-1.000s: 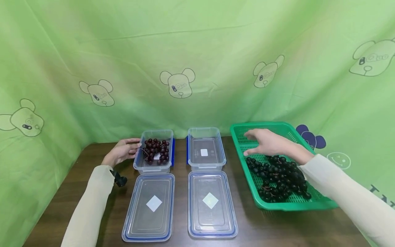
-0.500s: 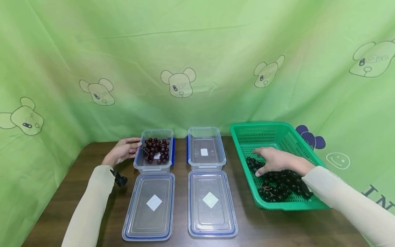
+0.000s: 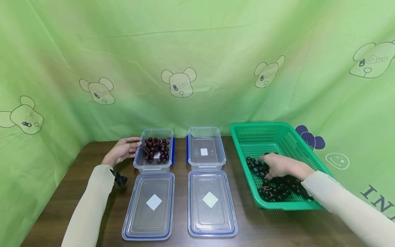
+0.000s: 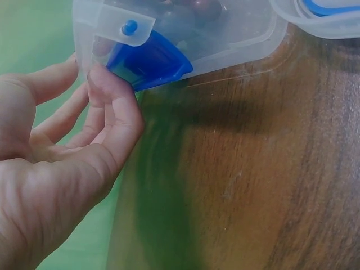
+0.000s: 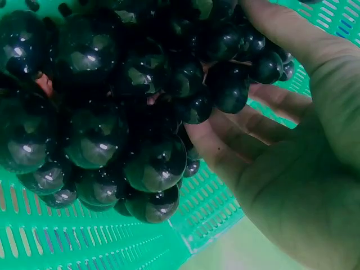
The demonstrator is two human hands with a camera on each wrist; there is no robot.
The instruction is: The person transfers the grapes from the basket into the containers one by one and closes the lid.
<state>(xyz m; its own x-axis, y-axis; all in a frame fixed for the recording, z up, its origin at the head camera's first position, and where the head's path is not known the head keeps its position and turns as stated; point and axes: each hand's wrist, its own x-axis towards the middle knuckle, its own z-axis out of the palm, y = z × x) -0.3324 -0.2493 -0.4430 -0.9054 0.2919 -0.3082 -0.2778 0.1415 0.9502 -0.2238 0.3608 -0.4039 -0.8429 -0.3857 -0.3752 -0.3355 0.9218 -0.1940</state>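
Observation:
In the head view my left hand holds the left side of a clear plastic food container. Its curled fingers lie by the blue clasp in the left wrist view. A bunch of reddish-purple grapes lies inside that container. My right hand reaches into a green plastic basket and grips black grapes. The right wrist view has the thumb on one side of a cluster and the fingers on the other; the thumb's tip is hidden. More black grapes lie about the hand.
A second clear container, with only a small white label inside, stands between the first one and the basket. Two clear lids, the left lid and the right lid, lie in front on the brown wooden table. A green curtain hangs behind.
My right hand has come down from above the basket's grapes, moved slightly right and nearer, and closed its fingers on some. My left hand stays at the container.

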